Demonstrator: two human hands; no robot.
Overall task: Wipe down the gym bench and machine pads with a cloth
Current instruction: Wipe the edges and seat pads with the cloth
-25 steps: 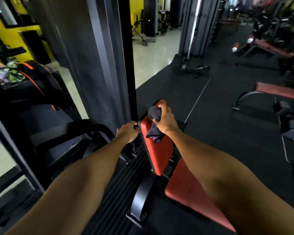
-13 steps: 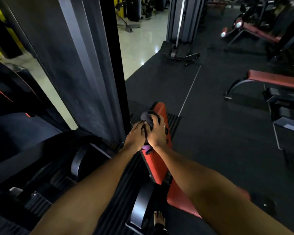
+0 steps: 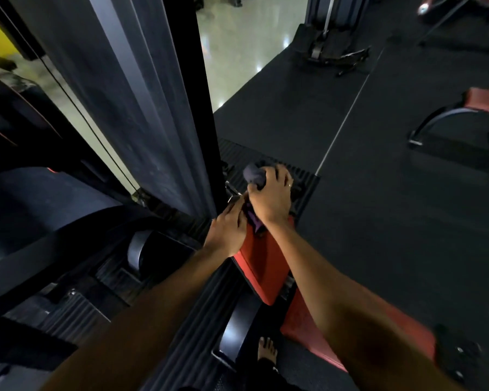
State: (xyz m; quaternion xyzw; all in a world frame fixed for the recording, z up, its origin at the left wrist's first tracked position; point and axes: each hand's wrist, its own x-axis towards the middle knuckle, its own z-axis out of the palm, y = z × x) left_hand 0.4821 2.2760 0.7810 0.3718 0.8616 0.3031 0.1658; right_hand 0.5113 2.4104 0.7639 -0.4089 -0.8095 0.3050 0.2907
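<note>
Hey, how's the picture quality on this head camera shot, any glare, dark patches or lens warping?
Head view: dim overall, with bright glare on the glossy floor at top; the wide-angle lens makes the machine column lean steeply; the right hand gripping the cloth on the red pad is fairly sharp; the left side sinks into near-black shadow.

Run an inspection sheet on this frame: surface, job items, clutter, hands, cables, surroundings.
Surface: red back pad tilted, above red seat pad; soiling not discernible.
Job's things: dark cloth bunched at the back pad's top.
Clutter: nothing seen.
Hands: right hand grips the cloth at the pad top; left hand at the pad's left edge, grip unclear.
Cables: thin black cable runs beside the machine column.
Surroundings: black rubber flooring; another red bench at right; bare foot below.
</note>
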